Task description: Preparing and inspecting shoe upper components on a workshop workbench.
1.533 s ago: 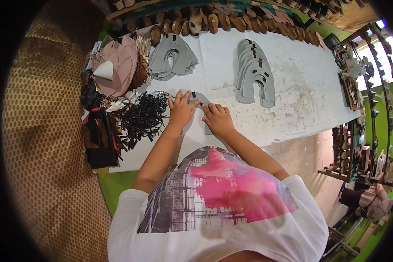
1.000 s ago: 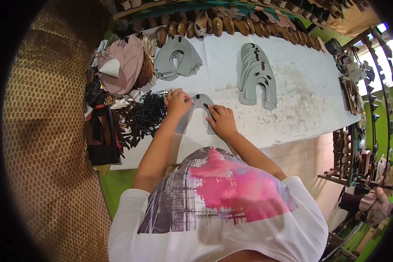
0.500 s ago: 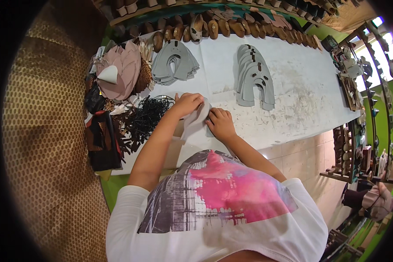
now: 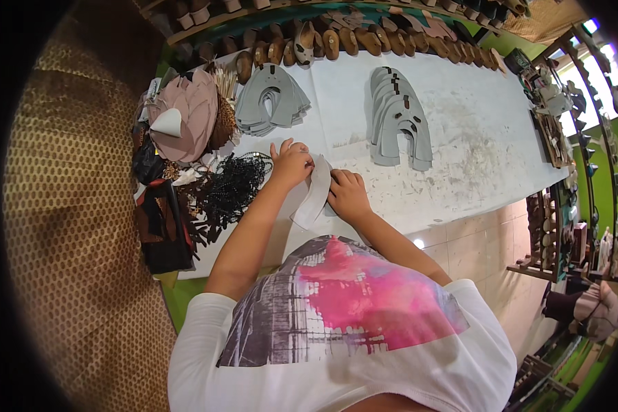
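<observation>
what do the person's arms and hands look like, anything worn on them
Both forearms are bare, with no gloves, watch or bands visible on the left hand or right hand. Short white sleeves end above the elbows, part of a white T-shirt with a pink and grey print on the front.

grey cutout stacks, black cords, wooden soles

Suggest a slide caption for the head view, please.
Both hands fold a grey cut piece on a white worktable.
</observation>
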Tool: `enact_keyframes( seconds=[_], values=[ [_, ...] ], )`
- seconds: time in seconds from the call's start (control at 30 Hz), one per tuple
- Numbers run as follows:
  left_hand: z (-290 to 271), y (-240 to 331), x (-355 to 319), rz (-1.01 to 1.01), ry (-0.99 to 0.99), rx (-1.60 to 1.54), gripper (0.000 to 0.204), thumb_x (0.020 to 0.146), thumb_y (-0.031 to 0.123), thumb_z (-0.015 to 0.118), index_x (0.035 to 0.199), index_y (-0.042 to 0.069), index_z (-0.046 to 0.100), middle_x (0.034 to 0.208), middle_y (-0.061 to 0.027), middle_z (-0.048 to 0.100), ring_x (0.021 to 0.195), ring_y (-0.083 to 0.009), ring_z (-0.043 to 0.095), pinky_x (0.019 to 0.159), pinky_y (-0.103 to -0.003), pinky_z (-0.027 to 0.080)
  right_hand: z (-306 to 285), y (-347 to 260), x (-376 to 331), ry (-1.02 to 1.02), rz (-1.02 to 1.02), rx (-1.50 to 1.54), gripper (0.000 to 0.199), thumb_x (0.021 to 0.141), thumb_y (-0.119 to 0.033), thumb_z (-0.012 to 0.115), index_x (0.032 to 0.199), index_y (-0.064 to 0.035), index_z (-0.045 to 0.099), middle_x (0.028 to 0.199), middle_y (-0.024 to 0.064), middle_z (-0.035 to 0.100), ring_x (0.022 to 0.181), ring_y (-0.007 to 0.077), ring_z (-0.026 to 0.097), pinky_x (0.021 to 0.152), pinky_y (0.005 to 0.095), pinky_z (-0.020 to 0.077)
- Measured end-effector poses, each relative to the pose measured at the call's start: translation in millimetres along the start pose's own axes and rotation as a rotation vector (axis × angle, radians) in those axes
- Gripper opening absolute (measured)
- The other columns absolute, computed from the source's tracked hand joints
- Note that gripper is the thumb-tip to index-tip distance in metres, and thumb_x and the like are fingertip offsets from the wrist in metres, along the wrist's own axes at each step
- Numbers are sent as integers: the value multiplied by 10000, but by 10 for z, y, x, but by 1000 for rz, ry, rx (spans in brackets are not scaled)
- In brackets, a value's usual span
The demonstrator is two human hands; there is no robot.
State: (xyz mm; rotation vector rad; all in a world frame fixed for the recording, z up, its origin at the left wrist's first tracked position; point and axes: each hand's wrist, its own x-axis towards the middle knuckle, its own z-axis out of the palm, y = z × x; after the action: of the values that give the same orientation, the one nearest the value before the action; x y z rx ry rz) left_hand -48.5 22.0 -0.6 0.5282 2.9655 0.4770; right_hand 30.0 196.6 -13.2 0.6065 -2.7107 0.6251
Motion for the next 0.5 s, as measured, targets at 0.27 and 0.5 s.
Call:
enact_keyframes(
  seconds=[0.27, 0.5],
  values=[
    [29, -4, -17, -29, 16, -58, 103, 687, 213, 697, 788, 206, 679, 1317, -29, 442, 1307, -312, 238, 1015, -641, 75, 10, 0, 0, -58, 26, 8, 247, 764, -197, 545, 967, -72, 609, 1094, 64, 532, 1047, 233, 479, 892, 390, 340],
    [136, -59, 23, -47, -15, -72, 61, 719, 204, 663, 771, 170, 663, 1336, -43, 418, 1308, -332, 231, 1015, -642, 75, 53, -103, 79, -158, 52, -166, 309, 753, -198, 548, 1041, -103, 604, 990, 59, 546, 940, 212, 518, 797, 388, 419]
  ],
)
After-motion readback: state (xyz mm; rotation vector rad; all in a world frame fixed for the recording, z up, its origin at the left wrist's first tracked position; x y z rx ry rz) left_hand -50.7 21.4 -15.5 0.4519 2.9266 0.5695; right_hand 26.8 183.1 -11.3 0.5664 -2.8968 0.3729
